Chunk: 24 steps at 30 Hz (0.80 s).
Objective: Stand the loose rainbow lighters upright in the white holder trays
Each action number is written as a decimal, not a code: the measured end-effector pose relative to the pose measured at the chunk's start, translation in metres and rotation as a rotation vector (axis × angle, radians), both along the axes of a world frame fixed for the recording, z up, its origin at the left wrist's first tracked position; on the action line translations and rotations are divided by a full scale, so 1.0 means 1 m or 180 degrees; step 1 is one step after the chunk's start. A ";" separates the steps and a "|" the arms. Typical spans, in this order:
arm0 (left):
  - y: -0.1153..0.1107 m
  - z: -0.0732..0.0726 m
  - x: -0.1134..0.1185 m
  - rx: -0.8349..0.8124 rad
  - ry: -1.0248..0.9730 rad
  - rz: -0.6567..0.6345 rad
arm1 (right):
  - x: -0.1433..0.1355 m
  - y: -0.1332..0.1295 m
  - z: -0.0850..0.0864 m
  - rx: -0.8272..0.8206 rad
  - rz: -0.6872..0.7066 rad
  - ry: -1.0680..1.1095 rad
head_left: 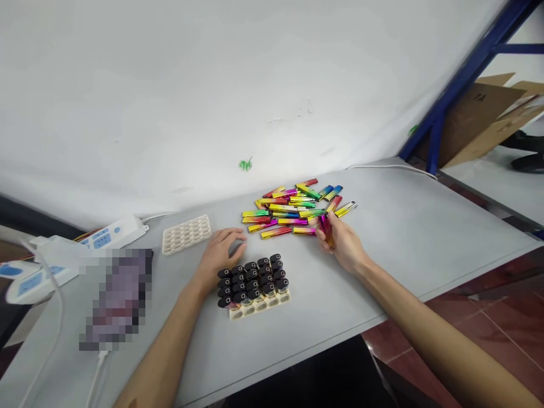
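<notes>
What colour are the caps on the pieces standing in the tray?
Black caps, in the cream slotted tray; head view.

No brand, label or number can be read with certainty. The cardboard sheet [476,110], leaning behind the blue frame post [459,85], carries a faint dark mark (possibly two characters, too small to make out). The white control units [113,233], left of that post on the desk [403,238], show blue button panels whose print is too small to read.
</notes>
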<state>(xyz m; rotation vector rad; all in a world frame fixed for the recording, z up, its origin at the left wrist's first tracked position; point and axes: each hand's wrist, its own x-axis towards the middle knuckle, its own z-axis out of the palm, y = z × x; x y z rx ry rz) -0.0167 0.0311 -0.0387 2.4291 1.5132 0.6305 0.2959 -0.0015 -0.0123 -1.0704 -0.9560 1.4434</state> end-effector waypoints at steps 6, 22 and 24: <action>0.000 -0.001 0.000 -0.0021 0.0007 0.0033 | 0.000 -0.002 0.002 -0.0046 0.0039 -0.0034; 0.002 -0.003 -0.002 0.0065 0.0034 -0.0024 | 0.001 -0.001 -0.009 -0.0294 0.0270 0.0154; 0.003 -0.002 -0.002 0.0055 0.0022 -0.0023 | 0.001 -0.002 -0.007 -0.0310 0.0279 0.0174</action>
